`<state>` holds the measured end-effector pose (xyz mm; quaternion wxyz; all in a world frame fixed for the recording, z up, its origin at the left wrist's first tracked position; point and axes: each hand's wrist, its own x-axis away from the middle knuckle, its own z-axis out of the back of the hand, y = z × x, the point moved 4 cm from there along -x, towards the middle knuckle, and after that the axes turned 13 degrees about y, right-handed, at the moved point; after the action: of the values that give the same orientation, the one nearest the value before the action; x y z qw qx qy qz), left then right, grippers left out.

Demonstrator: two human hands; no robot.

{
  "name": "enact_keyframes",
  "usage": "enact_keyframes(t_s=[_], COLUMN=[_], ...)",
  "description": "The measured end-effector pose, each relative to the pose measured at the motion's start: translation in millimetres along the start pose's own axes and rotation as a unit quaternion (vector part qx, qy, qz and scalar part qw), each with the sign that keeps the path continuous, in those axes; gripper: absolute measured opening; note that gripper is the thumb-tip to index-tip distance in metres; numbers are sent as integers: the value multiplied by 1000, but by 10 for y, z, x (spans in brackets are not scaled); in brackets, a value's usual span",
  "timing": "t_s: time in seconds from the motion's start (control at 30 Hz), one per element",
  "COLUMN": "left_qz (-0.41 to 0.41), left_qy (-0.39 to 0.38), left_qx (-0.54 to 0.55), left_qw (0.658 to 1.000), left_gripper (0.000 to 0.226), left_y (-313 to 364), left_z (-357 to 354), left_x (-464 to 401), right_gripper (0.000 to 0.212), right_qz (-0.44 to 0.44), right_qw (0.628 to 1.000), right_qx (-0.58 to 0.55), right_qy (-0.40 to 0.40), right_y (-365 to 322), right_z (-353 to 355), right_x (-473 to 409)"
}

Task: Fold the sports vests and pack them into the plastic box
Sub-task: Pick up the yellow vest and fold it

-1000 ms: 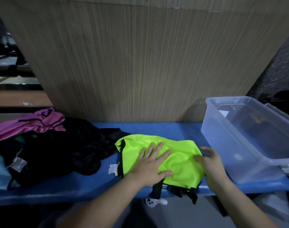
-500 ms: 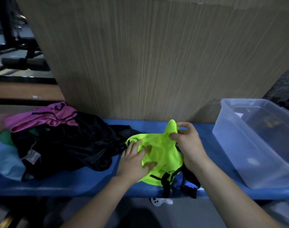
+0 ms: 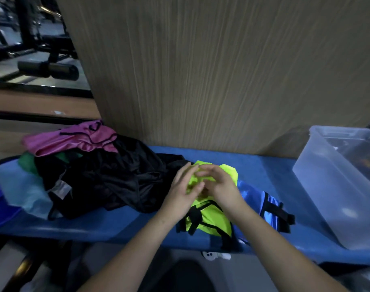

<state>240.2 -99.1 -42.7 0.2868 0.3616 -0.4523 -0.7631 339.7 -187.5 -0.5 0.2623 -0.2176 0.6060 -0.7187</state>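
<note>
Plastic box [image 3: 335, 186]: clear, on the bench's right end, contents unclear
Yellow vest [image 3: 211, 218]: folded narrow at the blue bench [image 3: 116, 224] front edge, black straps overhanging
Left hand [image 3: 183, 189]: fingers straight, pressing the vest
Right hand [image 3: 220, 186]: curled on the fold, grip unclear
Blue vest [image 3: 262, 199]: beneath, toward the box
Pile of vests [image 3: 99, 175]: left

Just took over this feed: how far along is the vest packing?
Done: nothing clearly packed; what lies inside the plastic box cannot be made out. In hand: both the left hand and right hand press the partly folded yellow vest on the blue bench. Left: the pile of vests, unfolded.
</note>
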Motion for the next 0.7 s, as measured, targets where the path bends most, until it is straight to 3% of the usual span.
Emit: enact_keyframes(t_s=[0.07, 0.13, 0.17, 0.27, 0.33, 0.57, 0.63, 0.7], left_qz=[-80, -140, -158, -133, -96, -104, -127, -164], left_qy=[-13, -6, -6, -49, -86, -224, -229, -200], left_qx=[-106, -226, -280, -360, -384, -372, -370, -354], left_qw=[991, 964, 947, 922, 914, 895, 892, 899], left_gripper=[66, 64, 65, 81, 98, 131, 130, 116], left_y=[-19, -2, 1, -61, -145, -222, -140, 32], left_z=[-56, -64, -70, -118, -136, 38, 84, 84], left_x=[39, 98, 135, 208, 229, 154, 181, 218], right_gripper=[37, 32, 38, 89, 109, 129, 129, 114], right_qz=[165, 313, 332, 265, 234, 194, 162, 168], right_qw=[978, 900, 869, 841, 823, 822, 852, 881], right_qx=[86, 268, 348, 471, 517, 512, 469, 424], right_qy=[91, 139, 119, 1, -35, -157, -165, -127], right_y=[-63, -67, -6, 288, 456, 588, 533, 425], right_z=[290, 451, 445, 373, 393, 474, 523, 595], right_x=[29, 60, 42, -85, -156, -293, -305, -358])
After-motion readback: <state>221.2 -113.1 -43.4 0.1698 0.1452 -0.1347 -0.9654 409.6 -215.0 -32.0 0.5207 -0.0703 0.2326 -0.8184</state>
